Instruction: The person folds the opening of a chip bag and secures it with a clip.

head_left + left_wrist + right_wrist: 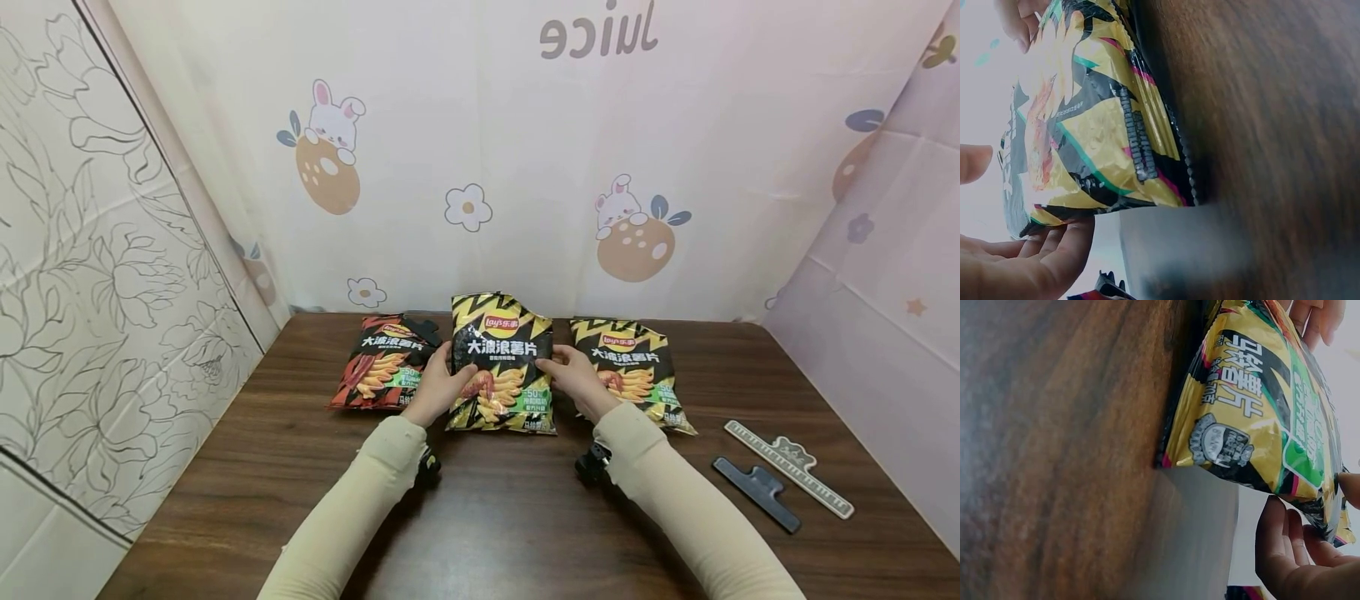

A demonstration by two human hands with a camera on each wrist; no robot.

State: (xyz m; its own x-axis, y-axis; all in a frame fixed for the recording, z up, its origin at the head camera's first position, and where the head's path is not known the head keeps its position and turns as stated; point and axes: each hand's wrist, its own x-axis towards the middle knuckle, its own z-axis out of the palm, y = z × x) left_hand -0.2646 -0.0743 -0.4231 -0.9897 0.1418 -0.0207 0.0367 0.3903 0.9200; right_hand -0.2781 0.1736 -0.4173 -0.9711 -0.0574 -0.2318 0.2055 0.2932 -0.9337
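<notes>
A black-and-yellow bag of potato chips is held upright between both hands, its printed front toward me and its top right corner cut away at a slant. My left hand grips the left side, thumb in front and fingers behind. On the opposite side my right hand pinches the bag the same way. Both wrist views show the bag's lower seam right at the wooden table. To the left lies a red-and-black chip bag with a dark clip at its top right corner.
A second black-and-yellow chip bag lies to the right, partly behind the right hand. Farther right on the table are a white sealing clip and a dark grey one. A printed curtain hangs behind the table.
</notes>
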